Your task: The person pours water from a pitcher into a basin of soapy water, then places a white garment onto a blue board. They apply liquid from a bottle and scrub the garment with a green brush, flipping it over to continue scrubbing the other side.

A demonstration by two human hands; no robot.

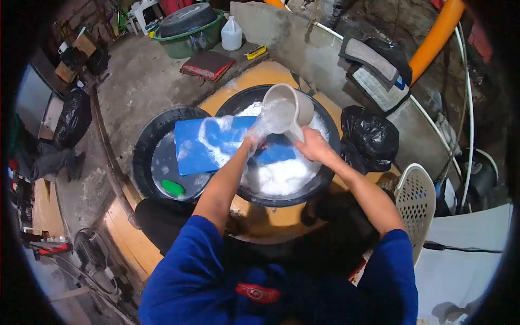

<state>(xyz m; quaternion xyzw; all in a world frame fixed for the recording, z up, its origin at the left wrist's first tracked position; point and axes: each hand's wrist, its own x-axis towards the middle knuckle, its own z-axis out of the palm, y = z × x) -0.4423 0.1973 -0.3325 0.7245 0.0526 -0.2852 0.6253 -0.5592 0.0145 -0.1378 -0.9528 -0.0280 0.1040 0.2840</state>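
Observation:
My right hand (314, 145) is closed around the handle of a white water dipper (305, 107), which tilts over the right basin. Sudsy water runs from the dipper onto my left hand (255, 140), whose fingers are hidden by the water and glare. Beneath that hand a blue board (189, 149), streaked with foam, lies across two dark round basins. White suds and what may be white cloth (281, 177) fill much of the right basin (254, 199). In the left basin (142, 157), a green object (173, 188), perhaps a brush, sits in shallow soapy water.
A black plastic bag (369, 135) and a white perforated basket (417, 203) stand at the right. Toward the back are a green tub (187, 47), a white jug (231, 35), a dark red folded mat (207, 65) and a yellow brush (255, 52). A low concrete wall (292, 40) runs behind.

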